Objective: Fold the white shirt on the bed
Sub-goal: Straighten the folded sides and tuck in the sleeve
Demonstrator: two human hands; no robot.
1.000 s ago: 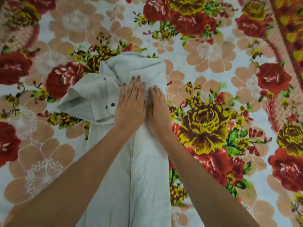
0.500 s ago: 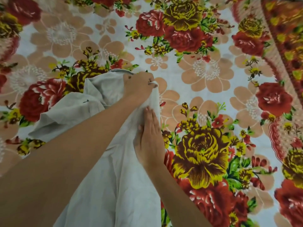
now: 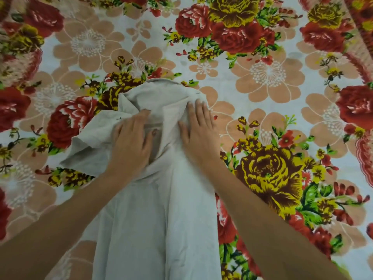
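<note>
Floral bedding fills the whole frame: the bed [image 3: 268,81] is covered by a smooth printed sheet with large red roses, a big yellow and brown rose at the right, and pale peach blossoms on a whitish ground.

On it, at the centre and running down to the bottom edge, lies the white shirt [image 3: 153,219]. Its cloth is thin, soft and off-white, folded into a long narrow strip with faint lengthwise creases. Its upper end is rumpled, with a rounded collar edge at the top and a loose flap, probably a sleeve, spreading out toward the left of the frame in crumpled folds.

Both bare forearms enter from the lower corners and meet at the shirt's upper part. The left hand [image 3: 131,142] lies palm down on the bunched cloth at the left side, fingers spread and slightly curled, its grip released, only pressing. The right hand [image 3: 198,128] lies flat just beside it on the shirt's right edge, fingers straight and together, pointing up the frame, likewise clasping nothing.
</note>
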